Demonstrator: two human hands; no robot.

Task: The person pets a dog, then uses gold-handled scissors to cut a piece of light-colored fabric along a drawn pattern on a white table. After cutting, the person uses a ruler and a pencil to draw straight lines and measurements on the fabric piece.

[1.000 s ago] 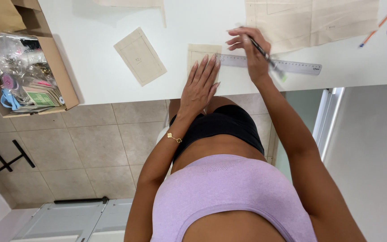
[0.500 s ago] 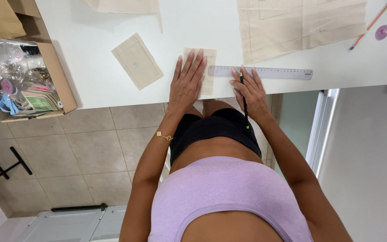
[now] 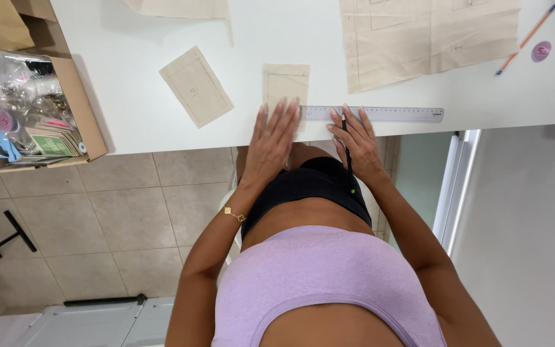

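Sitting at the far left, one open cardboard box (image 3: 85, 122) holds clear plastic bags and small packets. One white tabletop (image 3: 130, 71) carries the rest. Four beige fabric pieces are counted: one partly out of view at the top edge (image 3: 181, 8), one small rectangle lying askew (image 3: 195, 85), one small marked piece (image 3: 286, 83) at the centre, and one large marked sheet (image 3: 428, 38) to the right. The left hand (image 3: 274, 138) lies flat, fingers spread wide, holding nothing, pressing the near end of the central piece at the tabletop edge. One clear ruler (image 3: 374, 114) lies crosswise, its left end beside that piece. The right hand (image 3: 354, 138) rests on the ruler's near edge, gripping one dark pencil (image 3: 348, 154) between the fingers. Further right lie one orange pen (image 3: 525, 38) and one small pink disc (image 3: 540, 51).
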